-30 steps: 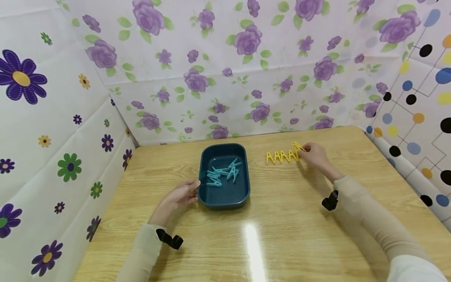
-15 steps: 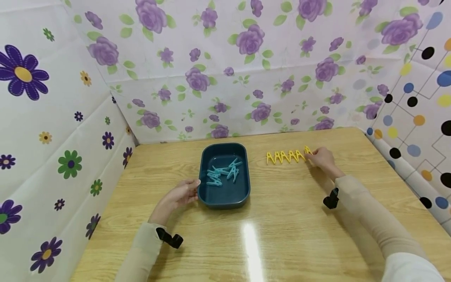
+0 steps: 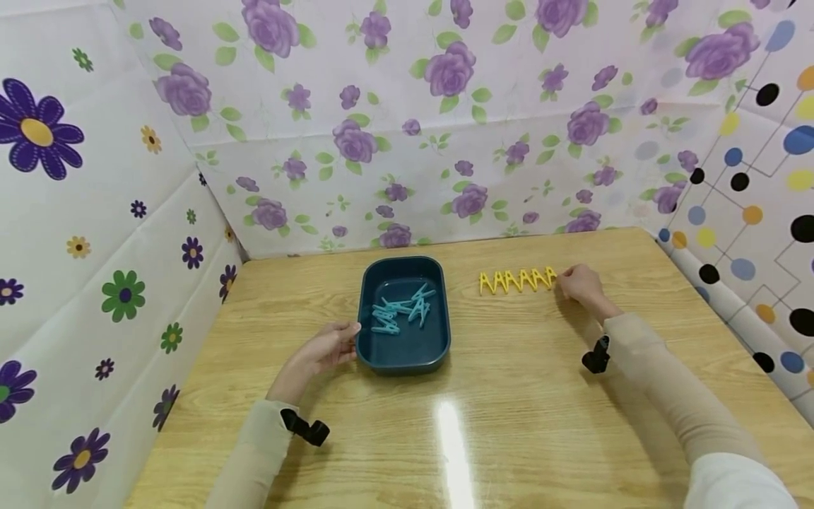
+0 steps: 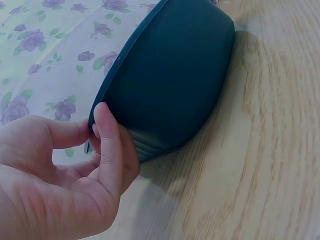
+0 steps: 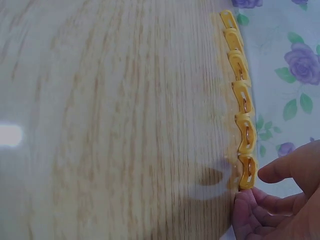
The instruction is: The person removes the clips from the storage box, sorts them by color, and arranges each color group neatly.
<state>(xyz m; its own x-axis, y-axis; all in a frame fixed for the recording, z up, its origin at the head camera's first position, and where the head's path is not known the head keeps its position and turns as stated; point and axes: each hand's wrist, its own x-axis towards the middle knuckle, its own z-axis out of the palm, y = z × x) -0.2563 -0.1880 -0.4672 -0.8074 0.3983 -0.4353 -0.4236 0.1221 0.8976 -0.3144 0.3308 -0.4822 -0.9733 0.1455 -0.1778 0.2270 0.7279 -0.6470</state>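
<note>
A dark teal plastic bin (image 3: 402,364) stands on the table, with several light blue clothespins (image 3: 396,311) lying loose inside. My left hand (image 3: 326,346) holds the bin's left rim; in the left wrist view the thumb is at the rim and the fingers (image 4: 109,145) lie against the outer wall. To the right of the bin, several yellow clothespins (image 3: 509,281) stand side by side in a row. My right hand (image 3: 581,284) is at the row's right end, with thumb and fingers around the end of the last yellow clothespin (image 5: 248,172).
The wooden table (image 3: 509,410) reaches back to a flower-print cloth wall (image 3: 381,198). A flowered sheet (image 3: 127,353) borders its left side, and a dotted sheet (image 3: 750,233) its right. A dark camera sits on each wrist.
My right hand has moved right and set the last yellow clothespin down, upright, at the row's right end. The left hand and the bin have stayed in place.
</note>
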